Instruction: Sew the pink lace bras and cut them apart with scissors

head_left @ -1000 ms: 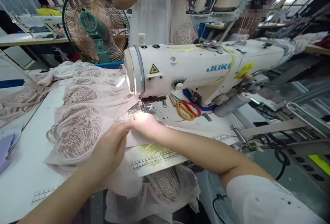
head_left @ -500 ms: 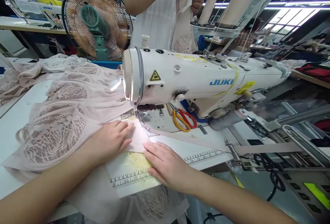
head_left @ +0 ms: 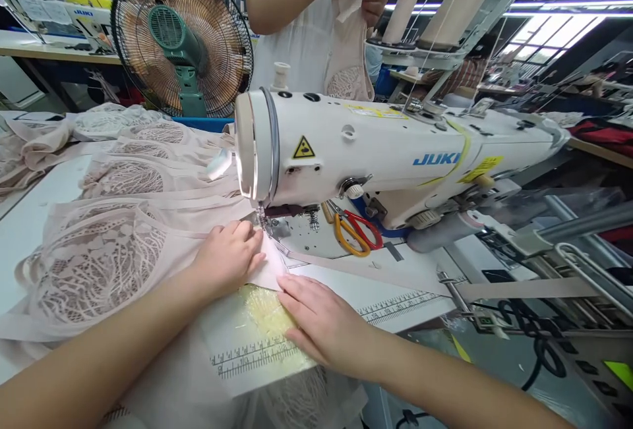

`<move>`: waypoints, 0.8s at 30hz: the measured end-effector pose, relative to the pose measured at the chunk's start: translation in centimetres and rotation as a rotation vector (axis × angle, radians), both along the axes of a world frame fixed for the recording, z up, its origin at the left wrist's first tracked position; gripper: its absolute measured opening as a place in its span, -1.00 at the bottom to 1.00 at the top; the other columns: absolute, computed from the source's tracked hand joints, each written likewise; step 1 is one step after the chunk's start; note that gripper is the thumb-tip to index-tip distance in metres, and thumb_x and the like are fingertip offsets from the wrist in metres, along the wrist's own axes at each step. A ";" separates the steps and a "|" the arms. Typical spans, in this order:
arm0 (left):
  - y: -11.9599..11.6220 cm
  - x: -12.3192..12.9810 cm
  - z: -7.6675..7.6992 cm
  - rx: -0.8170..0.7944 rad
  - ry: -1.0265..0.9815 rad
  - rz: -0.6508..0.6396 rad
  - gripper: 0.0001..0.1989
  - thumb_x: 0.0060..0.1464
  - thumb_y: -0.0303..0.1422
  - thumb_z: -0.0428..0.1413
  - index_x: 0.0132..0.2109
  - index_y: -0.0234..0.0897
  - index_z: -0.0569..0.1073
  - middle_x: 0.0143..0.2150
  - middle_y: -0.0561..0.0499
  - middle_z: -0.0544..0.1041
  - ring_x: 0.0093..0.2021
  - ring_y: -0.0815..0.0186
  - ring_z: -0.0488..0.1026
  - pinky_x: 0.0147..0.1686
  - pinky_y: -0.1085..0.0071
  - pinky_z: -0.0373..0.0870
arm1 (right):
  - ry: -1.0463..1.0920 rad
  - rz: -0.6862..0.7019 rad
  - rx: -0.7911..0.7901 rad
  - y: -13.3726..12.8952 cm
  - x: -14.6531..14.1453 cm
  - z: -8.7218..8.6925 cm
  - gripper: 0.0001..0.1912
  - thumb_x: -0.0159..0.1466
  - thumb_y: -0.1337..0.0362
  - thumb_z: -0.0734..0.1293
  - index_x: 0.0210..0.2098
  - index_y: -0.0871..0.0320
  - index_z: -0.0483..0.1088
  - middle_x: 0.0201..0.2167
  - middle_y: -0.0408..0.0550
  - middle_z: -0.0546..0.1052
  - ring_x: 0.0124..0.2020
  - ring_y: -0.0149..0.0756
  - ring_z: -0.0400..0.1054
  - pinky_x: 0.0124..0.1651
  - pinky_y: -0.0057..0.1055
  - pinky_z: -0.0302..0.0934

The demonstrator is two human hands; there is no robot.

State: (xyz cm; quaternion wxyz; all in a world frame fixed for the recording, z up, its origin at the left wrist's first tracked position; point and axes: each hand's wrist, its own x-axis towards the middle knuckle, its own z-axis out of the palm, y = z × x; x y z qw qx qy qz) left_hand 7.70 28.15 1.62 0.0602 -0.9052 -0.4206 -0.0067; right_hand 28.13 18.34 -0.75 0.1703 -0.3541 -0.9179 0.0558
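A pale pink lace bra (head_left: 103, 264) lies across the sewing table, its plain edge (head_left: 270, 264) running under the machine's needle area (head_left: 261, 215). My left hand (head_left: 230, 254) presses this fabric just in front of the presser foot, fingers curled and close together. To its right, my right hand (head_left: 321, 317) has its fingertips together on the corner of the same fabric, thumb lower down. How firmly the fingertips pinch is hidden. A narrow pink elastic band (head_left: 356, 271) comes from the right through a metal guide (head_left: 452, 287) toward the needle.
The white JUKI sewing machine (head_left: 316, 145) spans the middle. Scissors with orange and red handles (head_left: 359, 231) lie under its arm. A fan (head_left: 182, 40) stands behind more lace pieces (head_left: 123, 175). Opposite, a co-worker (head_left: 297, 40) holds red-handled scissors and fabric. Thread cones (head_left: 465, 0) rise at right.
My left hand has moved slightly up and right, toward the needle, with the fabric. My right hand stays nearly in place. The view has shifted a little.
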 end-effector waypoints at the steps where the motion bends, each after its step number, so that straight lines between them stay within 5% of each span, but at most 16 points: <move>1: 0.1 0.0 0.0 -0.007 0.003 -0.002 -0.61 0.24 -0.24 -0.10 0.10 -0.33 0.36 -0.06 -0.21 0.43 -0.04 0.03 0.35 -0.16 0.14 0.27 | -0.002 -0.001 -0.002 0.0 0.0 0.0 -0.61 0.30 0.25 0.18 0.01 0.41 0.34 0.11 0.27 0.36 0.16 -0.03 0.21 0.17 -0.11 0.20; 11: 0.3 -0.3 -0.6 0.010 -0.018 -0.025 -0.60 0.23 -0.23 -0.09 0.10 -0.36 0.35 -0.03 -0.23 0.44 -0.02 0.02 0.35 -0.16 0.11 0.29 | -0.021 -0.022 -0.045 0.0 -0.2 0.3 -0.61 0.29 0.25 0.20 0.02 0.39 0.33 0.13 0.29 0.33 0.19 -0.01 0.17 0.20 -0.11 0.17; 17: 1.4 -0.7 0.3 0.069 -0.023 -0.087 -0.67 0.19 -0.26 -0.02 -0.01 -0.35 0.43 -0.05 -0.22 0.47 -0.04 0.04 0.38 -0.15 0.13 0.31 | 0.020 -0.016 -0.018 1.1 -0.9 0.0 -0.62 0.28 0.24 0.22 -0.01 0.38 0.33 0.13 0.31 0.32 0.18 -0.03 0.17 0.20 -0.11 0.15; 21: -0.5 -0.8 0.6 0.255 -0.075 -0.318 -0.71 0.20 -0.46 -0.11 -0.24 -0.30 0.53 -0.19 -0.13 0.54 -0.20 0.15 0.44 -0.26 0.24 0.36 | 0.046 -0.009 0.006 1.9 -1.6 -0.2 -0.59 0.24 0.20 0.29 -0.04 0.40 0.35 0.09 0.30 0.35 0.16 0.00 0.19 0.21 -0.14 0.14; 24: -2.9 -0.8 -0.1 0.258 -0.136 -0.352 -0.63 0.09 -0.59 -0.14 -0.08 -0.43 0.49 -0.09 -0.21 0.54 -0.28 0.23 0.47 -0.37 0.35 0.41 | 0.046 -0.005 -0.007 2.1 -1.9 -0.4 -0.58 0.20 0.17 0.33 -0.07 0.37 0.37 0.07 0.28 0.37 0.17 0.01 0.18 0.22 -0.12 0.12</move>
